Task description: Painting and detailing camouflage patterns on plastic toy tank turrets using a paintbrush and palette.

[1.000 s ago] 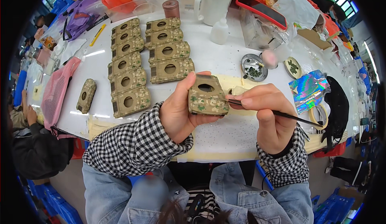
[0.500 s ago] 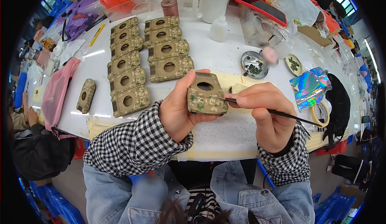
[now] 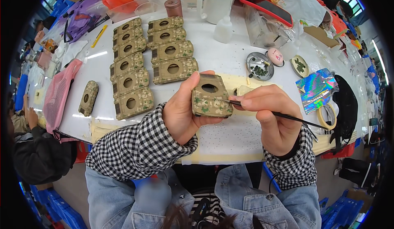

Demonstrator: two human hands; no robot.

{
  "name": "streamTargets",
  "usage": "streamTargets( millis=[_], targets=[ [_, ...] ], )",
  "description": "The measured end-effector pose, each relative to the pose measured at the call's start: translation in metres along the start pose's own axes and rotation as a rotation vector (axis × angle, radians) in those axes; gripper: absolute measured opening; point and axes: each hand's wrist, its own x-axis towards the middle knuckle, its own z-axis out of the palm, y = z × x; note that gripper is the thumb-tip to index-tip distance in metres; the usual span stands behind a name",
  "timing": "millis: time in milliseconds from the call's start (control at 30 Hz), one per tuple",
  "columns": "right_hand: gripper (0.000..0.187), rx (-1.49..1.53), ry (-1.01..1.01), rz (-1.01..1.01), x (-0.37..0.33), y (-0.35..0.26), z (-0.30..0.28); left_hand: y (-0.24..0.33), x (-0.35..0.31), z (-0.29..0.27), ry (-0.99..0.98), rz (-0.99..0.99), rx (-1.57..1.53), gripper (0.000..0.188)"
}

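My left hand (image 3: 181, 110) is closed around a small camouflage pouch (image 3: 211, 106) with an oval opening in its upper face. Above the table's front part, the pouch is held tilted toward me. My right hand (image 3: 279, 120) pinches a slim black pointed tool (image 3: 283, 115), its tip at the right side of the pouch. Whether this is a brush or tweezers I cannot tell. Two rows of similar camouflage pouches (image 3: 132, 103) lie left of my hands, and a single pouch (image 3: 88, 98) lies further left. A pale piece (image 3: 243, 90) sits behind my right fingers, partly hidden.
A round metal dish (image 3: 259, 66) holds small dark green bits. Beside it are a pink egg-shaped thing (image 3: 275, 56) and a small dish of green pieces (image 3: 300, 66). A tape roll (image 3: 327, 117) lies right; a white mug (image 3: 217, 5) and phone (image 3: 266, 8) stand behind. A pink mesh bag (image 3: 61, 93) lies left.
The pink egg-shaped thing beside the metal dish was blurred before and now shows sharp. My hands, the pouch and the tool have barely moved.
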Motion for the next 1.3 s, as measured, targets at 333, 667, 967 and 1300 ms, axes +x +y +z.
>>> streamTargets(
  millis=[333, 667, 967, 1300],
  targets=[
    [0.016, 0.015, 0.008, 0.012, -0.001, 0.0, 0.0, -0.001, 0.001, -0.002, -0.009, -0.007, 0.002, 0.048],
    [0.02, 0.204, 0.152, 0.022, -0.004, 0.0, 0.002, 0.0, 0.0, 0.008, 0.017, 0.051, 0.058, 0.048],
    [0.018, 0.204, 0.094, 0.187, -0.002, -0.011, 0.0, 0.007, 0.0, 0.011, -0.023, 0.27, 0.316, 0.049],
    [0.019, 0.095, 0.068, 0.117, -0.007, -0.003, 0.0, 0.006, -0.006, 0.016, -0.051, 0.404, 0.535, 0.054]
  ],
)
